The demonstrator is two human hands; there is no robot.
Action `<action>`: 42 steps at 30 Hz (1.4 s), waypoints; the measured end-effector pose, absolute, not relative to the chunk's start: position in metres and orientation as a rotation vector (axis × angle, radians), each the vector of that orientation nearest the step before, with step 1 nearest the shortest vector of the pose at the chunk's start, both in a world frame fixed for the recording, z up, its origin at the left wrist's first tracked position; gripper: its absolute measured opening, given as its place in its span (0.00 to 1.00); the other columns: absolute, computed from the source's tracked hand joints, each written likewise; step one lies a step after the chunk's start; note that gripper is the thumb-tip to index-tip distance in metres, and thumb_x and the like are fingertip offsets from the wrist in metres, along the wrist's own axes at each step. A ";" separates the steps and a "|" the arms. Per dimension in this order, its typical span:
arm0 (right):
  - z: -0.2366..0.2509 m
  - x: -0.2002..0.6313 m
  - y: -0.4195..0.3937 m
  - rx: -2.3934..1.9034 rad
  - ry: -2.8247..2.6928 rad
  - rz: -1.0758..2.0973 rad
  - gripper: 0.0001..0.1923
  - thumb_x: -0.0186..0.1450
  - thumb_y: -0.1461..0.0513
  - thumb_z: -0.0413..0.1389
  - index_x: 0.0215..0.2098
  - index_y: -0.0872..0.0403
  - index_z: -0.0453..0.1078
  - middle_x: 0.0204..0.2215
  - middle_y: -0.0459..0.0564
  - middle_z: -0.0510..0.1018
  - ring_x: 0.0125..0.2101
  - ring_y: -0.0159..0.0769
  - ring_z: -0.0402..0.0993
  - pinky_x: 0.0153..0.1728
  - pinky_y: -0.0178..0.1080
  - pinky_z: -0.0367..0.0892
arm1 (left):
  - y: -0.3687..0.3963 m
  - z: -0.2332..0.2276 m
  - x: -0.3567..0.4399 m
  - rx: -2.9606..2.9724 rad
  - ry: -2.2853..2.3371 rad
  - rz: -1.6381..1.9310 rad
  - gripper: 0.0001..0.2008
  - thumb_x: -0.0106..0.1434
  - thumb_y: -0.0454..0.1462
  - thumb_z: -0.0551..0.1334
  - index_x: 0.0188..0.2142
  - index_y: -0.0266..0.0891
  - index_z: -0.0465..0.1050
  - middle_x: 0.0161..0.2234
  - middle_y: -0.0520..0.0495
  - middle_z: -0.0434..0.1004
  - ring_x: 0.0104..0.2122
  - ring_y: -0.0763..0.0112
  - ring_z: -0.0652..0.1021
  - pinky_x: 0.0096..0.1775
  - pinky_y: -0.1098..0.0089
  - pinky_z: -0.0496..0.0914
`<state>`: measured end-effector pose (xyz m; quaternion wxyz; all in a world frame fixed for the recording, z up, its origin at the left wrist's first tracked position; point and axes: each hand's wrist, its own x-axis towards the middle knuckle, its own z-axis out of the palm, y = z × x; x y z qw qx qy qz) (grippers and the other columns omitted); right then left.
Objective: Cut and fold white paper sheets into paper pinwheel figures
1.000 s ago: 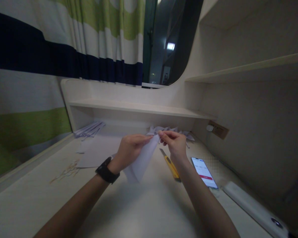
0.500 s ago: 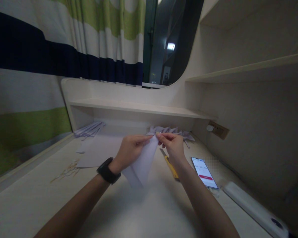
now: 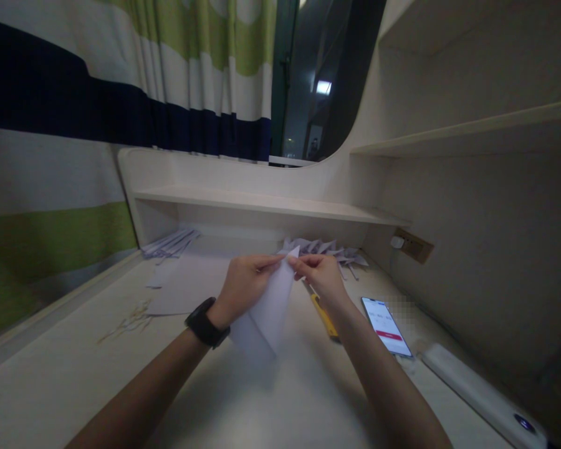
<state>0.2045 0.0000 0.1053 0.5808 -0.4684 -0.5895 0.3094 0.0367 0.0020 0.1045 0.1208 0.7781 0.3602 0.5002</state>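
Note:
A folded sheet of white paper hangs above the pale desk, held between both hands. My left hand, with a black watch on its wrist, pinches the paper's upper left edge. My right hand pinches its top corner, fingertips almost touching those of the left. The paper tapers to a point near the top and its lower end hangs close to the desk.
A yellow utility knife lies just right of the paper, a lit phone beyond it and a long white device at the right edge. Folded paper pieces lie under the shelf, flat sheets and paper strips at left.
Both hands have shifted slightly left and down with the paper. The sheet now hangs more upright and narrower, with its top corner sticking up between the fingertips.

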 end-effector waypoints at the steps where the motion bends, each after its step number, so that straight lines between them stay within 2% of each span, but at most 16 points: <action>1: 0.105 0.204 0.000 -1.108 -1.385 0.722 0.18 0.50 0.50 0.63 0.18 0.58 0.74 0.13 0.48 0.72 0.14 0.28 0.62 0.15 0.31 0.54 | 0.002 0.105 0.037 2.270 1.053 1.456 0.11 0.61 0.35 0.58 0.41 0.44 0.78 0.40 0.49 0.79 0.36 0.64 0.80 0.39 0.68 0.72; 7: 0.102 0.206 0.001 -1.096 -1.395 0.769 0.18 0.49 0.50 0.63 0.19 0.58 0.74 0.14 0.47 0.72 0.15 0.27 0.62 0.15 0.30 0.52 | 0.001 0.106 0.036 2.216 1.077 1.406 0.11 0.61 0.35 0.58 0.41 0.43 0.77 0.40 0.48 0.79 0.37 0.63 0.80 0.39 0.67 0.72; 12: 0.102 0.206 0.001 -1.054 -1.400 0.789 0.18 0.49 0.51 0.64 0.15 0.58 0.72 0.11 0.45 0.69 0.13 0.25 0.58 0.16 0.31 0.51 | 0.004 0.105 0.036 2.150 1.084 1.405 0.11 0.61 0.37 0.59 0.41 0.42 0.77 0.39 0.48 0.79 0.36 0.63 0.80 0.38 0.67 0.72; 21: 0.103 0.207 0.002 -1.069 -1.459 0.778 0.20 0.49 0.49 0.63 0.14 0.58 0.71 0.10 0.45 0.68 0.13 0.25 0.57 0.15 0.31 0.51 | 0.003 0.111 0.035 2.016 1.033 1.344 0.11 0.59 0.38 0.61 0.40 0.40 0.78 0.39 0.46 0.80 0.37 0.60 0.80 0.38 0.66 0.72; 27: 0.100 0.206 0.003 -1.079 -1.496 0.807 0.22 0.50 0.48 0.62 0.14 0.58 0.71 0.09 0.44 0.66 0.12 0.24 0.54 0.13 0.31 0.47 | 0.000 0.113 0.037 1.858 1.040 1.393 0.10 0.58 0.36 0.62 0.37 0.38 0.79 0.35 0.46 0.81 0.33 0.62 0.80 0.33 0.69 0.73; 42: 0.096 0.205 0.003 -1.054 -1.562 0.884 0.23 0.52 0.47 0.61 0.15 0.58 0.70 0.09 0.43 0.66 0.12 0.24 0.56 0.14 0.30 0.48 | -0.002 0.116 0.037 1.696 1.089 1.459 0.10 0.57 0.35 0.62 0.37 0.35 0.79 0.35 0.43 0.81 0.32 0.63 0.80 0.31 0.69 0.73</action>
